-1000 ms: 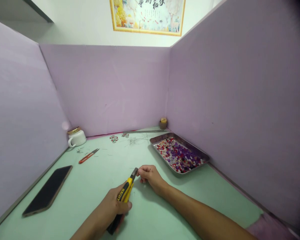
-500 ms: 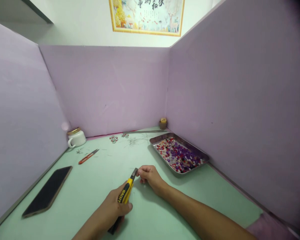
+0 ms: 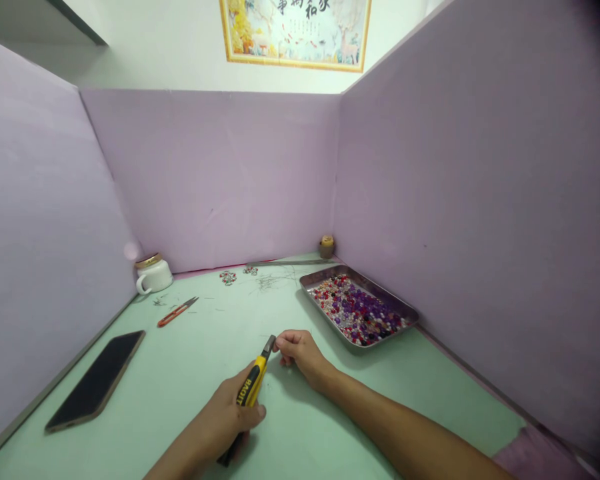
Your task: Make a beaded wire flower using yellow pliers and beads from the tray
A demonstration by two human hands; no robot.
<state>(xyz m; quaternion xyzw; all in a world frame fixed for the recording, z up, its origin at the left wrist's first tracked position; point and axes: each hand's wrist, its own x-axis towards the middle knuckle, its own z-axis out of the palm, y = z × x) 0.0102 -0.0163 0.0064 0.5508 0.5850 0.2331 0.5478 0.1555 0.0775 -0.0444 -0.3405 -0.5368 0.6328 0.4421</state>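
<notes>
My left hand is wrapped round the yellow and black handles of a pair of pliers. The metal jaws point up and away, close to the fingertips of my right hand. Thumb and forefinger of that hand are pinched together right beside the jaw tips. Whatever lies between them is too small to make out. A thin line like a wire end shows faintly by the jaws. To the right of my right hand, a metal tray holds many purple, red, clear and black beads.
A phone and orange thread snips lie to the left. Farther back are a white mug, small beaded pieces, loose thin wires and a small yellow-topped container. Lilac partitions enclose the green tabletop.
</notes>
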